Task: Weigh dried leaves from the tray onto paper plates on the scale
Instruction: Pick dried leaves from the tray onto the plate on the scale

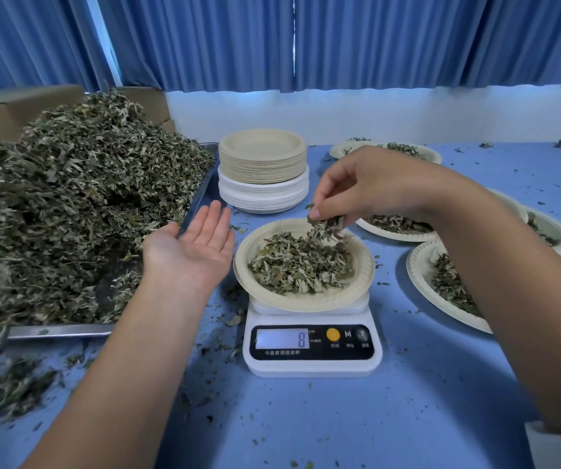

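The right hand (370, 187) pinches dried leaves (324, 225) over the far rim of the paper plate (306, 301) on the scale (313, 363). The left hand (194, 245) lies open, palm up, beside the tray (52, 330). Released there, flakes may miss the plate and land on the surface (340, 418).

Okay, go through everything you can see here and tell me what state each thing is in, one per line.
scale, switched on, display reads 8
plate on the scale, holds a loose layer of leaves
tray, heaped high with dried leaves
plate stack, top plate empty
left hand, open, palm up, holding nothing
right hand, pinches a tuft over the plate on the scale
plates at right, hold leaves
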`<state>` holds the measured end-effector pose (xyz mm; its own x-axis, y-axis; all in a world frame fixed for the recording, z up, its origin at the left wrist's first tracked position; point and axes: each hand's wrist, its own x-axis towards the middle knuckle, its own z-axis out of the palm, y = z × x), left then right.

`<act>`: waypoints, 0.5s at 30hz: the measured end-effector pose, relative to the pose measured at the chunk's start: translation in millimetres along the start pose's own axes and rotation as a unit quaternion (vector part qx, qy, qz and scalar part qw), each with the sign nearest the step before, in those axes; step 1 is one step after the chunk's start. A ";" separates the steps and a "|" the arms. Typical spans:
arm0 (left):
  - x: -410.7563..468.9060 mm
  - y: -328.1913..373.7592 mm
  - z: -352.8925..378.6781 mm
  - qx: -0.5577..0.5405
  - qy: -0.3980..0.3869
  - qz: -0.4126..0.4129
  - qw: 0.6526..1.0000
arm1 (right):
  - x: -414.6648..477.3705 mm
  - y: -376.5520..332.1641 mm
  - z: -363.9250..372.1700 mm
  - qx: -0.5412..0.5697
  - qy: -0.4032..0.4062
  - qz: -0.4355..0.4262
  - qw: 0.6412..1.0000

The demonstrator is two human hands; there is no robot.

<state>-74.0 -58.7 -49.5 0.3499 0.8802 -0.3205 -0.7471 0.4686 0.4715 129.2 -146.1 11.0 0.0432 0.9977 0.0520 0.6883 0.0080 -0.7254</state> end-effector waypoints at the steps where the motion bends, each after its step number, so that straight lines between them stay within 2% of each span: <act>1: -0.1 -0.1 0.1 0.000 0.000 0.001 1.000 | -0.4 -0.2 -1.3 0.002 0.005 -0.002 1.000; 4: 0.2 0.1 0.3 0.000 0.001 0.001 1.000 | -0.3 -0.8 -1.8 0.000 0.024 0.003 1.000; 7: 0.4 -0.1 0.3 -0.002 0.001 0.000 1.000 | 2.3 -3.7 5.5 0.050 0.057 -0.003 0.997; 10: 0.4 -0.6 0.0 -0.003 0.002 0.001 1.000 | 3.4 -8.9 17.7 0.074 0.041 -0.018 0.996; 15: 0.1 -0.7 0.3 0.000 0.000 0.002 1.000 | 4.6 -12.8 35.7 -0.083 -0.025 -0.026 0.996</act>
<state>-73.3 -58.9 -49.5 0.3473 0.8816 -0.3196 -0.7484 0.4659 0.4721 94.8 -139.2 -4.0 -0.0283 0.9984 0.0497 0.7991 0.0525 -0.5989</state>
